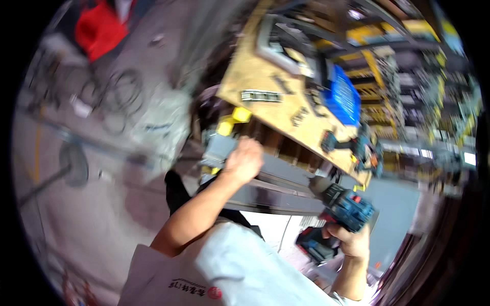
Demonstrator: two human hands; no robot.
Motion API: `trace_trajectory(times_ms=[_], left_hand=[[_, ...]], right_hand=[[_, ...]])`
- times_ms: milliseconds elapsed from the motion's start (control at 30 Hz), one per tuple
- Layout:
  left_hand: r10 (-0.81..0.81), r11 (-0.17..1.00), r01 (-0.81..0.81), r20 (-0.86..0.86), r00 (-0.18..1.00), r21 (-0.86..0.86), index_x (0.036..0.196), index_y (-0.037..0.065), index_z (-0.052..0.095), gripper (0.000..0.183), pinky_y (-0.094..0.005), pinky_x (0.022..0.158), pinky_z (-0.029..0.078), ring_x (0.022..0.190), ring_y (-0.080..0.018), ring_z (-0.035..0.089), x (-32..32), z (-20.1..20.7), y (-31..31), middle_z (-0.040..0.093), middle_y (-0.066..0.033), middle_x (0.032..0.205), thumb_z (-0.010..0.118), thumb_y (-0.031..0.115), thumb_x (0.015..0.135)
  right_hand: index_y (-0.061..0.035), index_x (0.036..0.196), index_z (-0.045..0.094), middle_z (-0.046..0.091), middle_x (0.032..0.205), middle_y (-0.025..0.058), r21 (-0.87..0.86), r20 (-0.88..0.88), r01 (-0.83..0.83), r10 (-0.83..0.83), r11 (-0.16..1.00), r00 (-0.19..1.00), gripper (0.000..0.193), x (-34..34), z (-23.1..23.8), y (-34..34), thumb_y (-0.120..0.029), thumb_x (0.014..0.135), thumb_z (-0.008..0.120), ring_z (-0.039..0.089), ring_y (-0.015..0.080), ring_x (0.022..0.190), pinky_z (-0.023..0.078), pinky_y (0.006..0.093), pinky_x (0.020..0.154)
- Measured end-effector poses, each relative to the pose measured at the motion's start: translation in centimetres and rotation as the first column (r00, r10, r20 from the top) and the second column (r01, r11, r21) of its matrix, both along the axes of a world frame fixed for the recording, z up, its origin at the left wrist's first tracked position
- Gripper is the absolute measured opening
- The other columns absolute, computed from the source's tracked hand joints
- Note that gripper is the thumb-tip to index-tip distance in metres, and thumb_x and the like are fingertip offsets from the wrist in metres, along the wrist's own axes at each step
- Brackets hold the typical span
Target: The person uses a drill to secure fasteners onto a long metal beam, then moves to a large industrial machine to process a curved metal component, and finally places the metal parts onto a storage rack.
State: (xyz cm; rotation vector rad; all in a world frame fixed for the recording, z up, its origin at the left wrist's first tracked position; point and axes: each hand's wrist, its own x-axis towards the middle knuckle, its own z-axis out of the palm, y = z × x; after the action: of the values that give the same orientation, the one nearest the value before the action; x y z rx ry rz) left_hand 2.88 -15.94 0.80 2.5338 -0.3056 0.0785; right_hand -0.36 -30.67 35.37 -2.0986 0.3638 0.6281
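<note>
One pale-grey shirt (229, 265) is lying nearest. The right hand (351, 239) is gripping one blue-and-black cordless drill (352, 208); one left hand (246, 160) is curling its fingers over long grey metalwork (286, 172), hold unclear.

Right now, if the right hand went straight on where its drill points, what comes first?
Probably the grey metal profile, met by the cordless drill in the right hand; blur leaves depth unclear.

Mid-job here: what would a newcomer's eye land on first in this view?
Probably the blue-and-black cordless drill in the right hand, right of centre, its chuck pointing toward the long grey bar by the left hand. Next, the bright blue bin-like shape by the pale wooden benchtop, upper right, and the red object at upper left, too blurred to identify.
</note>
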Motion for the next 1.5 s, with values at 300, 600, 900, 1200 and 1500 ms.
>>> trace_trajectory(times_ms=[300, 600, 900, 1200, 1500], left_hand=[[0.045, 0.998, -0.042, 0.078, 0.996, -0.045, 0.096, -0.003, 0.062, 0.025, -0.0492, 0.104, 0.04, 0.1, -0.0372, 0.055, 0.4, 3.7, -1.4, 0.061, -0.0196, 0.095, 0.064, 0.015, 0.079], [0.109, 0.987, -0.105, -0.025, 0.994, 0.121, 0.107, -0.004, 0.06, 0.03, -0.0517, 0.099, 0.041, 0.104, -0.0432, 0.052, 0.4, 4.6, -3.8, 0.059, -0.0233, 0.105, 0.058, 0.015, 0.083], [0.08, 0.955, -0.079, 0.008, 0.997, 0.285, 0.126, -0.006, 0.054, 0.041, -0.0563, 0.113, 0.03, 0.121, -0.051, 0.044, -1.8, -2.0, 1.2, 0.053, -0.0292, 0.122, 0.051, 0.018, 0.093], [0.04, 0.942, -0.025, -0.038, 0.998, 0.335, 0.131, -0.006, 0.05, 0.041, -0.0524, 0.112, 0.03, 0.128, -0.0476, 0.04, -0.4, -3.5, 2.8, 0.048, -0.0297, 0.134, 0.05, 0.018, 0.097], [-0.065, 0.979, 0.065, -0.004, 0.998, 0.195, 0.133, -0.005, 0.051, 0.049, -0.0555, 0.115, 0.026, 0.13, -0.0486, 0.04, 0.8, -4.5, 4.7, 0.047, -0.0299, 0.138, 0.048, 0.03, 0.1]], right_hand=[[0.0058, 0.117, 0.058, 0.065, 0.091, 0.0145, 0.417, 0.303, 0.457, -0.594, 0.786, 0.745, 0.04, -4.7, -4.5, -19.0, 0.009, 0.077, 0.056, 0.065, 0.0209, 0.065, 0.057, 0.0312, 0.056], [0.0001, 0.116, 0.065, 0.07, 0.098, 0.0059, 0.472, 0.659, 0.33, -0.576, 0.817, 0.484, 0.034, 13.2, -15.1, -39.3, -0.002, 0.084, 0.077, 0.067, 0.0152, 0.088, 0.054, 0.0298, 0.083], [0.0006, 0.147, 0.044, 0.065, 0.125, 0.0114, 0.528, 0.683, 0.284, -0.599, 0.801, 0.418, 0.071, 24.2, -23.4, -41.3, -0.002, 0.083, 0.075, 0.062, 0.0144, 0.111, 0.048, 0.0299, 0.099], [0.0, 0.152, 0.028, 0.037, 0.151, 0.0305, -0.024, 0.72, 0.453, -0.298, 0.891, 0.626, 0.085, 16.1, -22.1, -43.7, -0.02, 0.085, 0.076, 0.038, 0.0453, 0.139, 0.03, 0.0464, 0.118], [0.0122, 0.141, 0.034, 0.044, 0.14, 0.0364, 0.046, 0.526, 0.996, -0.85, 0.071, 0.036, 0.086, -3.7, -33.6, -47.2, -0.031, 0.084, 0.079, 0.041, 0.0469, 0.135, 0.032, 0.0468, 0.115]])
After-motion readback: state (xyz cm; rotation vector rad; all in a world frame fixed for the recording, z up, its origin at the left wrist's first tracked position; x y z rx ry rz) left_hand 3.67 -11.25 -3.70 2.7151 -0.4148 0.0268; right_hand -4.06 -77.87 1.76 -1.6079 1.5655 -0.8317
